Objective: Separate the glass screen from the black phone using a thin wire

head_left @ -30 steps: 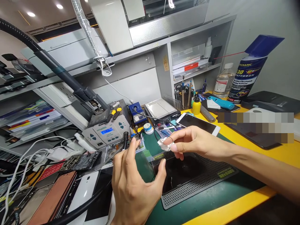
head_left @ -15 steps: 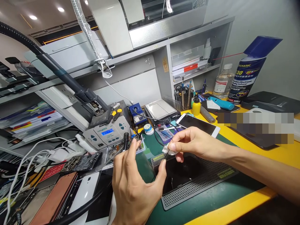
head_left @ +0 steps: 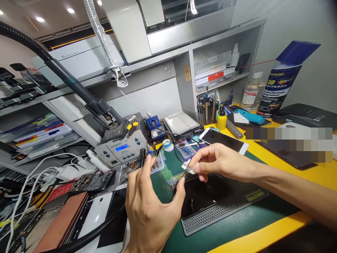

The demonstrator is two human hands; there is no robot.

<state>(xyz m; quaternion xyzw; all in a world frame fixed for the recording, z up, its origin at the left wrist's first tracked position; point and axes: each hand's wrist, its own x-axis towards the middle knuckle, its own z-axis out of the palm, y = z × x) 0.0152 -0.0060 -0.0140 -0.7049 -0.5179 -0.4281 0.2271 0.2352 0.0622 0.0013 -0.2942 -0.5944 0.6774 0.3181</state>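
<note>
Left hand (head_left: 154, 203) grip pinches clear panel (head_left: 171, 171) by edges, over far-left corner of grey mat (head_left: 202, 216); right hand (head_left: 214, 161) pinches white wipe (head_left: 187, 165). Light strokes, don't flex panel.

The left hand (head_left: 152, 209) is bare, with long, slender fingers (head_left: 145, 179), a broad back and lightly creased knuckles. The right hand (head_left: 214, 162), bare too, has a short, rounded thumbnail (head_left: 196, 167) and narrows at the wrist into a slim, uncovered forearm (head_left: 286, 189). Whether a sleeve begins beyond the view's edge is hard to say.
</note>
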